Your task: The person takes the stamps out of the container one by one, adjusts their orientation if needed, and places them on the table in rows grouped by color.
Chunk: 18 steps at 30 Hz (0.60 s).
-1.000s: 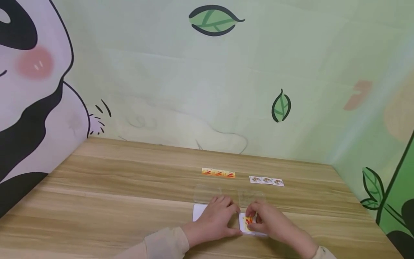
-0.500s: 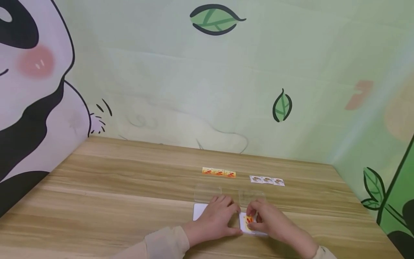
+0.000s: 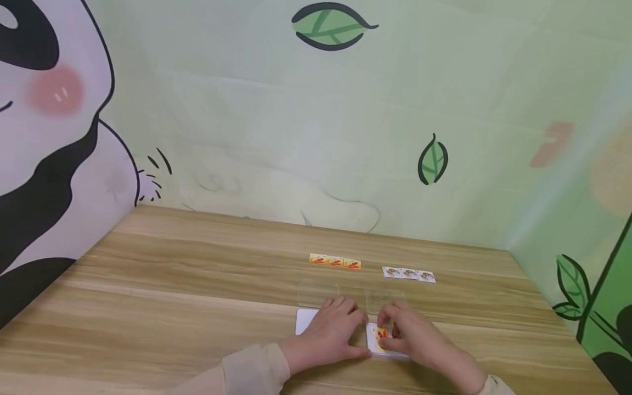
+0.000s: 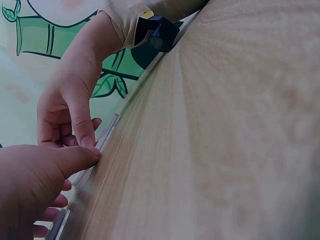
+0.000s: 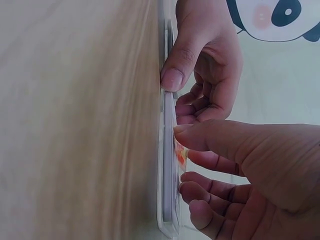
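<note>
Small picture cards lie over a white card stack (image 3: 372,343) in a shallow clear plastic box (image 5: 161,200). On top is an orange-yellow card (image 3: 380,336) with a red motif, partly hidden by my right hand (image 3: 412,337). That hand pinches the card between thumb and forefinger, its other fingers curled in the right wrist view. My left hand (image 3: 331,332) braces the same box, thumb (image 5: 172,79) at its near-left corner and forefinger at its far-left corner. Beneath the left palm, a second white stack (image 3: 305,320) is mostly covered.
Farther back on the wooden table (image 3: 197,263) lie a row of orange picture cards (image 3: 336,261) and a row of white picture cards (image 3: 408,274). Two clear lids (image 3: 318,292) rest between these rows and the hands. A printed cloth backdrop (image 3: 247,109) rises behind the table.
</note>
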Tool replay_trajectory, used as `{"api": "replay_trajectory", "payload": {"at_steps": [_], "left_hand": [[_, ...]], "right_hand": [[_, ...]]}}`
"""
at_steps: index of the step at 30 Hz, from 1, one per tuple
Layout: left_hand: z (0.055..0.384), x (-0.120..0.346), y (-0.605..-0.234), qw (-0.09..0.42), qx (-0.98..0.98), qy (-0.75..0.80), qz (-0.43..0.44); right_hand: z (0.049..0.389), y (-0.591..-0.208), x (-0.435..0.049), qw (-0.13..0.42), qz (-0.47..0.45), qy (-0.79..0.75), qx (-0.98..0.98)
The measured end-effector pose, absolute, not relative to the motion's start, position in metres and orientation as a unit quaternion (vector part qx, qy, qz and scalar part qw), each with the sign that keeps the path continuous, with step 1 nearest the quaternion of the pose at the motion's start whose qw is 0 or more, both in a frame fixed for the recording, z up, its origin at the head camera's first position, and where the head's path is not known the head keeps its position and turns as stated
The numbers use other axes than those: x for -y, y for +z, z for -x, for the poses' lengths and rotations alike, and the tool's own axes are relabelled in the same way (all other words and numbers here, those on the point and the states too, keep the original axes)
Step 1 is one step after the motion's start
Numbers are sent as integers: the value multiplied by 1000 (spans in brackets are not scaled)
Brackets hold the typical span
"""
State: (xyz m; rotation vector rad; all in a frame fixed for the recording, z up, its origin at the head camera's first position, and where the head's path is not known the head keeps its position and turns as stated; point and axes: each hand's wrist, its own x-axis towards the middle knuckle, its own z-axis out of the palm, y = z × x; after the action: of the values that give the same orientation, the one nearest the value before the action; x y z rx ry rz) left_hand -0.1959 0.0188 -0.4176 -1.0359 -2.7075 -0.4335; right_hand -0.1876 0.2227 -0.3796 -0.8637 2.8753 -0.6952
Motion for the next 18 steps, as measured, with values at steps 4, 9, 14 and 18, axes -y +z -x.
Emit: {"api": "replay_trajectory", "payload": {"at_steps": [4,9,14,18], "left_hand": [[196,-18,-418,103,918,-148,352],[195,-18,-416,100,918,-150,352],[195,-18,-416,104,918,-149,353],[195,-19,-416,100,918,-151,353]], "right_hand": [[188,-380,-222,26,281,-224,-933],[188,-380,-222,21,287,-220,-932],[188,-380,-223,19,289,-216,-932],[189,-381,-223,20,290,-214,-933]]}}
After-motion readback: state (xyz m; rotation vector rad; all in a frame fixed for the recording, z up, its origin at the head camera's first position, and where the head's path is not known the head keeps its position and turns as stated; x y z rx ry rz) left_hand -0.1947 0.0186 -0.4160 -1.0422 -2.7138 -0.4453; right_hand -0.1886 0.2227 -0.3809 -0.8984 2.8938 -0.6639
